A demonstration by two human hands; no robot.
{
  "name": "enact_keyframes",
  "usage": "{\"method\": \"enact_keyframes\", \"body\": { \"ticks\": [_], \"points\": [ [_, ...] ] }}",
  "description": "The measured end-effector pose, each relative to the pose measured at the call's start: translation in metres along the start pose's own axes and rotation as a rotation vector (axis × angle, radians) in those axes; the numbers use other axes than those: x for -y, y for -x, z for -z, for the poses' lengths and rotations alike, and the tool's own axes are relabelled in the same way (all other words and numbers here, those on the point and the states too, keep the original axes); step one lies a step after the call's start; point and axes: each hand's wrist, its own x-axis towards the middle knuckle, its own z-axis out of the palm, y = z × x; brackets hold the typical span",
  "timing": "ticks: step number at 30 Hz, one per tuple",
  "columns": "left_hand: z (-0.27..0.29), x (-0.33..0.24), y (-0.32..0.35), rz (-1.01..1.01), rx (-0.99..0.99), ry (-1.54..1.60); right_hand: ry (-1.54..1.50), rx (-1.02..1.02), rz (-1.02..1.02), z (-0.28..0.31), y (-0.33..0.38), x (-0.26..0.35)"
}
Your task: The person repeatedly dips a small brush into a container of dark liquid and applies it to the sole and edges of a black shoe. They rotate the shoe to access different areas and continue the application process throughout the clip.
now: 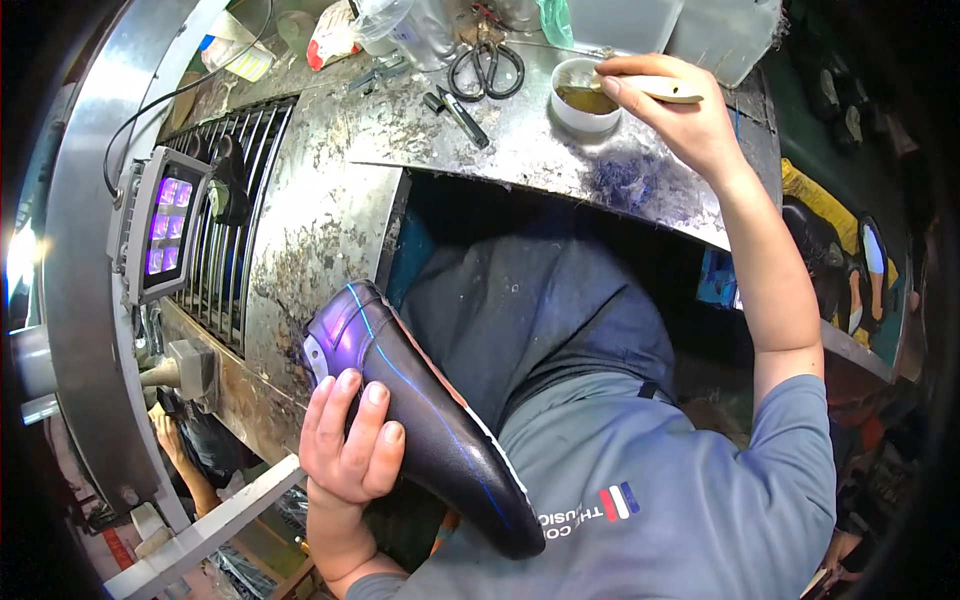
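My left hand point(350, 435) is closed round the heel side of a black shoe point(440, 420), held tilted over my lap. A thin blue line runs along the shoe's side, and purple light falls on its heel. Over the bench, my right hand point(690, 115) grips a brush by its pale handle point(668, 90). The brush's head reaches down into a white round bowl point(583, 123) that holds amber-brown liquid; the bristles are hard to make out.
Scissors with black handles point(485, 75) and a black marker point(465, 120) lie on the stained metal bench point(320, 210). At left, a lit purple lamp point(168, 225) stands by a barred grille point(262, 190) with a dark shoe point(230, 180). Another person's hand point(168, 435) shows at lower left.
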Motion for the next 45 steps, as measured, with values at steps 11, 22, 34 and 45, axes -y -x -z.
{"method": "enact_keyframes", "body": {
  "ticks": [11,22,34,45],
  "points": [
    [0.003,-0.005,0.004,-0.006,0.044,0.017,-0.476,0.395,0.22,-0.059,0.041,0.079],
    [0.016,-0.011,-0.002,-0.002,0.148,0.06,-0.61,0.355,0.384,-0.104,0.049,0.111],
    [0.019,-0.011,-0.002,-0.001,0.164,0.066,-0.702,0.512,0.324,-0.104,0.046,0.117],
    [0.016,-0.007,0.0,-0.001,0.141,0.051,-0.9,0.697,0.13,-0.089,0.051,0.115]
  ]
}}
